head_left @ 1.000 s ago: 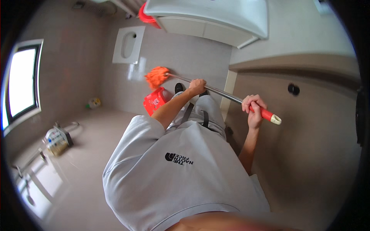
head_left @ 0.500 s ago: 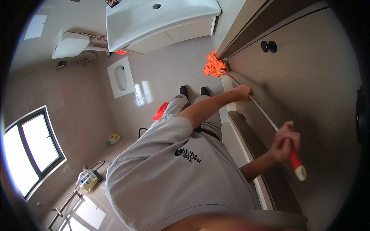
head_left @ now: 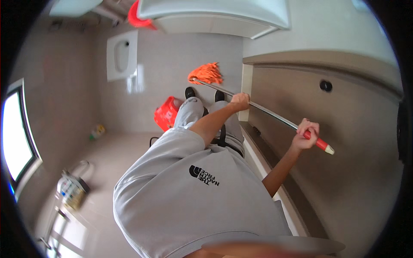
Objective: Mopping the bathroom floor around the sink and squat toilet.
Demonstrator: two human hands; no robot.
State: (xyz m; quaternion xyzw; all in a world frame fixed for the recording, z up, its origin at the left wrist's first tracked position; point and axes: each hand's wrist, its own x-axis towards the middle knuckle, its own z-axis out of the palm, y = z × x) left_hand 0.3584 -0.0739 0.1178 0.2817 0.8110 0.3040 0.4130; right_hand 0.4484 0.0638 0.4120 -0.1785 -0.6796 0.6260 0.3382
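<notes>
I can make out on my remote feed the left hand (head_left: 240,101) clamped around the metal pole of the mop (head_left: 275,113), and the right hand (head_left: 307,131) wrapped round its red grip (head_left: 322,145), nearer and farther right. I see the orange mop head (head_left: 207,73) on the floor (head_left: 172,56), just beyond the black shoes (head_left: 190,92). A red bucket (head_left: 166,114) sits left of the legs, a squat toilet (head_left: 122,58) far left.

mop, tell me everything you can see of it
The mop has a shaggy orange head of fabric-looking strands, a slim, shiny, metal-looking pole and a red grip with a pale end cap. It slants, its head on the grey floor just beyond the person's shoes. The left hand wraps the pole partway along; the right hand holds the grip.
</notes>
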